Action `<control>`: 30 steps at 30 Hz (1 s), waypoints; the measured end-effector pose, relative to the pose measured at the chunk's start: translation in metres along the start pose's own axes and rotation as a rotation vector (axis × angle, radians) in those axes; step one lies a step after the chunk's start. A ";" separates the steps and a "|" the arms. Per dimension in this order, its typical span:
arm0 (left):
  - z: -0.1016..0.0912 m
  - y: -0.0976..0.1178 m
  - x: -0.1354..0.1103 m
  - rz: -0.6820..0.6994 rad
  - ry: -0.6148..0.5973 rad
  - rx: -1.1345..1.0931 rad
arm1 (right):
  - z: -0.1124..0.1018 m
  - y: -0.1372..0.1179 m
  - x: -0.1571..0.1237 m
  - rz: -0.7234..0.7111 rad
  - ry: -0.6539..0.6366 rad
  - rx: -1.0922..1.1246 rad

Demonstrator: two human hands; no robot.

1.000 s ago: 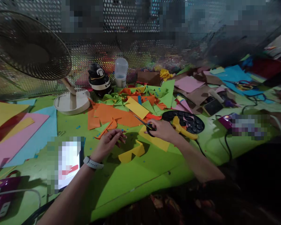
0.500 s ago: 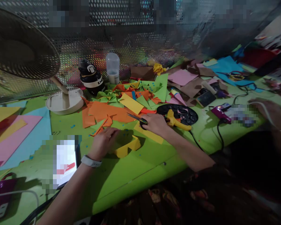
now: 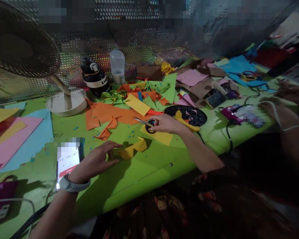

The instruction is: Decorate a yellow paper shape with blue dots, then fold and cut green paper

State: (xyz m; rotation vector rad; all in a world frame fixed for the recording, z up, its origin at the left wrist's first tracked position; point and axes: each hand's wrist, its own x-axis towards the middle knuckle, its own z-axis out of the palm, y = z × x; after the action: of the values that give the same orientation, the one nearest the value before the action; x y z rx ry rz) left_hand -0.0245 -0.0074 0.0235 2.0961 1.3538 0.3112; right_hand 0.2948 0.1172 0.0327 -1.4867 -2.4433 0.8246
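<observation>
My left hand (image 3: 97,160), with a white watch on the wrist, lies flat on the green table (image 3: 144,172) with fingers stretched out, its tips just left of a cut yellow paper shape (image 3: 133,150). Nothing is in it. My right hand (image 3: 164,123) rests further back on a yellow paper sheet (image 3: 159,136). Its fingers are closed round the black handles of a pair of scissors (image 3: 145,122), whose blades point left over the orange paper (image 3: 109,116).
A desk fan (image 3: 27,56) stands at the back left, a phone (image 3: 67,159) lies by my left wrist. A yellow glue gun (image 3: 186,120) rests on a black tray (image 3: 191,114). Paper scraps, a black bottle (image 3: 93,77) and cables crowd the back. Another person's hands (image 3: 276,106) are at the right.
My left hand has drawn back toward me and flattened on the table. The right hand with the scissors has stayed near the same spot. The camera view shifted slightly.
</observation>
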 end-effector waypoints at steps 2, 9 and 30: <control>0.006 -0.006 0.002 0.005 -0.018 -0.013 | -0.013 0.004 -0.018 -0.045 0.126 0.025; 0.010 -0.008 0.006 -0.002 -0.092 -0.122 | -0.022 0.019 -0.059 -0.172 0.495 -0.025; 0.016 -0.001 -0.003 0.075 -0.063 -0.154 | 0.029 0.030 -0.088 0.134 0.604 -0.592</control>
State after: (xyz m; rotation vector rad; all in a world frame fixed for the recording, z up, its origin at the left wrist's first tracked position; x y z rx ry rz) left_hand -0.0188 -0.0156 0.0111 2.0151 1.1787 0.3660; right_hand 0.3492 0.0416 0.0044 -1.7498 -2.1994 -0.3556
